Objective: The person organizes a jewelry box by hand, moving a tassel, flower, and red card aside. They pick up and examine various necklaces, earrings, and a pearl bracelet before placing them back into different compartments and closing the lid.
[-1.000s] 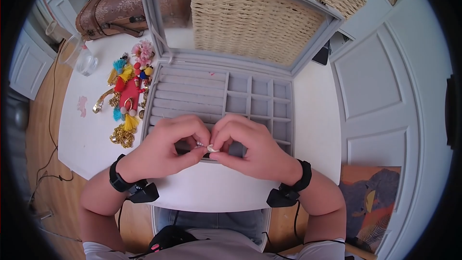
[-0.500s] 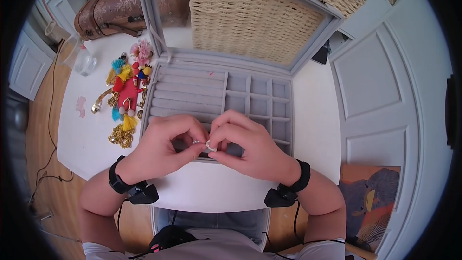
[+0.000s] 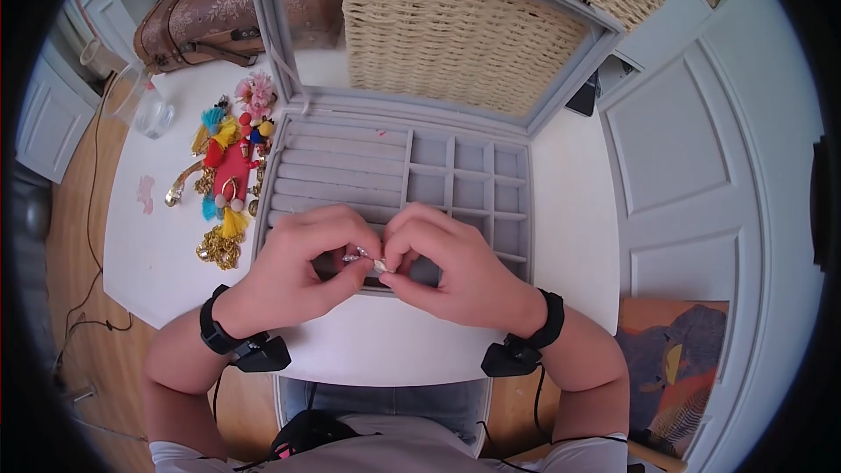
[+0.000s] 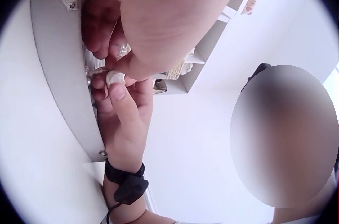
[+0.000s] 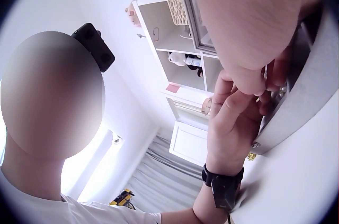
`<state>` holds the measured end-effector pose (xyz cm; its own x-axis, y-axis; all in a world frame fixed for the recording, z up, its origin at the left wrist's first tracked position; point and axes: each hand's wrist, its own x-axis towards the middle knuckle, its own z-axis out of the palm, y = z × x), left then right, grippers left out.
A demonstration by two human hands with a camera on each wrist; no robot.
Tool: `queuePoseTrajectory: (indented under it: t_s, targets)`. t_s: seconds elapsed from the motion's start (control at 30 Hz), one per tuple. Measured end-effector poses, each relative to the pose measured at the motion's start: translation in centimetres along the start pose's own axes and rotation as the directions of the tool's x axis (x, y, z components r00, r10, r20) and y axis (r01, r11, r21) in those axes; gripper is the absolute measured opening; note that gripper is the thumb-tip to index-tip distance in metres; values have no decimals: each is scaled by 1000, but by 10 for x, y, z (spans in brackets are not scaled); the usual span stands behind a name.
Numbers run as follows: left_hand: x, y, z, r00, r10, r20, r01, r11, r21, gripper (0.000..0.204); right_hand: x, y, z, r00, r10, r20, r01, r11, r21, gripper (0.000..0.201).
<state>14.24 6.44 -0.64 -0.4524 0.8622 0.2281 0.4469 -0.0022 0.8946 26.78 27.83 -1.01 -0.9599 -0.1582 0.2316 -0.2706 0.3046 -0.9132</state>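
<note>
Over the front edge of the grey jewelry box [image 3: 399, 110], the two hands meet fingertip to fingertip. Thumb and fingers of the left hand [image 3: 302, 263] pinch a small silvery, beaded piece [image 3: 355, 255]. A small white piece [image 3: 380, 266] is pinched by the right hand [image 3: 460, 271]; in the left wrist view this white piece [image 4: 115, 78] lies by the right thumb. Whether the two pieces are joined cannot be told. In the right wrist view the fingers largely hide them.
Left of the box lie colourful tassels [image 3: 233, 224], a gold chain [image 3: 219, 248] and pink flowers [image 3: 255, 94]. A clear cup [image 3: 155, 116] stands at the table's left. The box's transparent lid is raised, with a woven basket [image 3: 455, 35] and brown case [image 3: 206, 13] behind.
The white piece has turned between the fingertips, and more of the silvery beads show beside the left fingers. Both hands have stayed nearly in place.
</note>
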Motion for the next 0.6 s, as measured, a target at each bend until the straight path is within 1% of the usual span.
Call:
queuePoseTrajectory:
  t_s: [0.07, 0.33, 0.4, 0.47, 0.5, 0.57, 0.6]
  targets:
    - [0, -1, 0, 1000, 17, -2, -17, 1000, 7, 18, 0, 0, 0, 1000, 0, 0, 0, 1000, 0, 19]
    - [-1, -1, -2, 1000, 9, -4, -9, 1000, 14, 15, 0, -1, -1, 1000, 4, 6, -4, 1000, 18, 19]
    - [-1, -1, -2, 1000, 21, -11, -21, 1000, 18, 15, 1, -3, -2, 999, 39, 18, -39, 999, 20, 20]
    - [-1, -1, -2, 999, -21, -24, 21, 1000, 3, 13, 0, 0, -2, 999, 37, 21, -37, 999, 23, 20]
    - [-2, -2, -2, 999, -20, -25, 20, 1000, 4, 13, 0, 1, -1, 999, 36, 21, -37, 999, 28, 20]
    - [-3, -4, -2, 995, -82, -51, 79, 996, -47, 13, 0, 0, -1, 999, 37, 13, -37, 999, 34, 20]
    - [-4, -6, -2, 996, -80, -49, 78, 996, -46, 13, 0, 0, 0, 999, 38, 4, -38, 998, 41, 19]
